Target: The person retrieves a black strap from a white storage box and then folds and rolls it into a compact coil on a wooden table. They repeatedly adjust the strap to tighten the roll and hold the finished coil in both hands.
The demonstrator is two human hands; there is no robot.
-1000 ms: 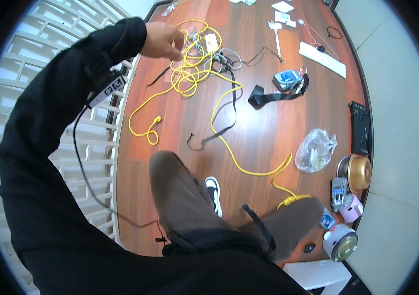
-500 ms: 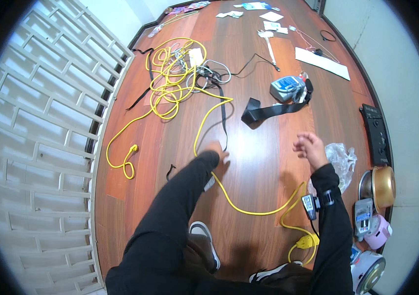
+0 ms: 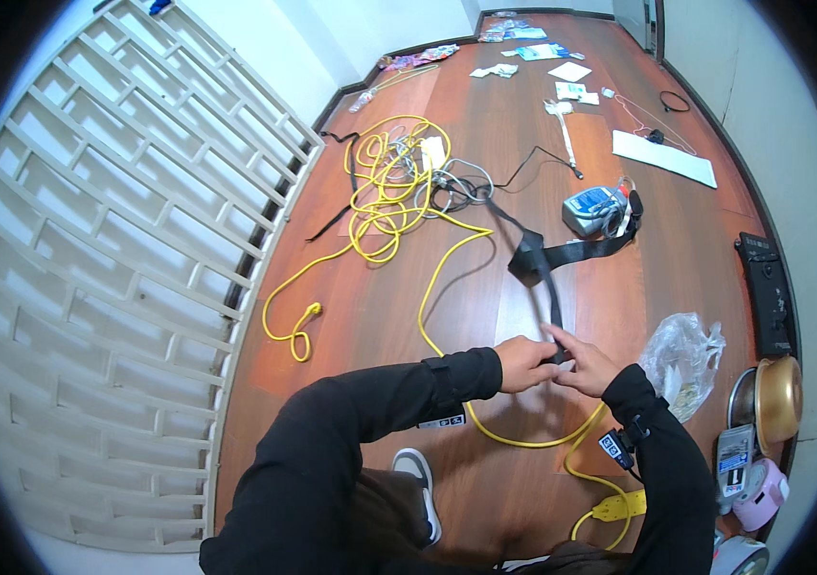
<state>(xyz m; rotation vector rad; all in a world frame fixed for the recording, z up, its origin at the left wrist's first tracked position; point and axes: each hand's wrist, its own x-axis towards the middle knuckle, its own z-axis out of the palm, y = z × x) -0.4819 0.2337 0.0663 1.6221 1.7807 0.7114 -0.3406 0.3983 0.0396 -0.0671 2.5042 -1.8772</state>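
Note:
My left hand [image 3: 526, 364] and my right hand [image 3: 586, 366] are together in front of me, both with fingers closed around the end of a narrow black strap [image 3: 554, 305]. The strap rises taut from them toward the tangle on the floor and passes over a wide black band [image 3: 592, 252]. That tangle is a loosely coiled yellow extension cord [image 3: 372, 251] mixed with grey and black cables [image 3: 466, 188]. One length of the yellow cord runs below my hands to a yellow socket block [image 3: 620, 505] near my right forearm.
A white lattice panel [image 3: 236, 316] lines the left side. Beyond my hands lies a grey-blue device [image 3: 589, 211]. Along the right wall are a clear plastic bag [image 3: 684, 359], a black flat unit [image 3: 763, 292], a gold pot [image 3: 778, 401] and a pink container [image 3: 761, 494].
My left hand has lifted the strap end from the floor and moved right to meet my right hand. The right hand, open before, has closed on the strap too.

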